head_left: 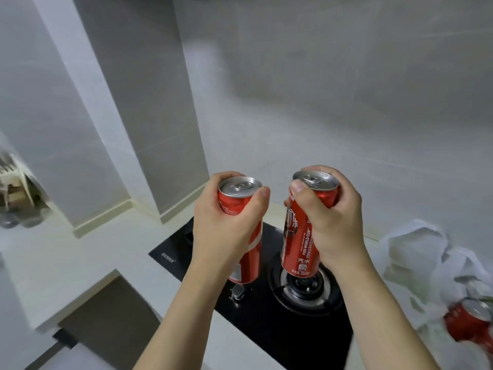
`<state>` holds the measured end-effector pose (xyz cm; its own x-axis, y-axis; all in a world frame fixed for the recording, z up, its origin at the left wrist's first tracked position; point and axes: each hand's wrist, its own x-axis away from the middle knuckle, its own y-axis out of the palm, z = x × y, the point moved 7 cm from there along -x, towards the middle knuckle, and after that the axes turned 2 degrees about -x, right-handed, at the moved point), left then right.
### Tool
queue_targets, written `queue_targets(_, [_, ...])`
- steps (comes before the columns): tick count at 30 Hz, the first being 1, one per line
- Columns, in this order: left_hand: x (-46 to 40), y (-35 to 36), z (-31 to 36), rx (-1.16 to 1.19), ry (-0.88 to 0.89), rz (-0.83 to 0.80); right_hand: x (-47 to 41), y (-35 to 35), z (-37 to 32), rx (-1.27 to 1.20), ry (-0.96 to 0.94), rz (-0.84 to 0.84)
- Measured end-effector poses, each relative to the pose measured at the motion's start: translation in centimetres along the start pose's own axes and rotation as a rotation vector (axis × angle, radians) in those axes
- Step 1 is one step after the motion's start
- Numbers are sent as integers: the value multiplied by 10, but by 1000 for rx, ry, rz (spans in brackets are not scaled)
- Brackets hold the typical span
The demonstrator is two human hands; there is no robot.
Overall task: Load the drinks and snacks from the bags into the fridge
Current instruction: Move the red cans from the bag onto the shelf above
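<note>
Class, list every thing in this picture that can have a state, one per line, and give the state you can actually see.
left hand: grips a can
left can: upright, sealed, held above the hob
right hand: grips a can
right can: slightly tilted, sealed, held above the burner
burner: no flame visible
hob knob: setting cannot be told
white plastic bag: open, crumpled
can in the bag: blurred, seal unclear

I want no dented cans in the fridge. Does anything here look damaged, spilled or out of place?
Nothing stands out. The left hand and right hand each grip an upright, sealed red can above the gas hob. No dents or spills show.
</note>
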<state>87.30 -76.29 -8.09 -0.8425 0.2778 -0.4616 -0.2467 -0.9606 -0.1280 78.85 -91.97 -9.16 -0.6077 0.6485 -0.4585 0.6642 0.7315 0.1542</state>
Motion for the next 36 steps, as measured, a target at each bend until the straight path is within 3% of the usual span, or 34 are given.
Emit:
queue_targets(15, [72,-116,5,-224,-24,380,52,110,16,-206,83,-443])
queue_targets(36, [218,-316,59,-420,-96,753,231,281,-71,-374,81,-894])
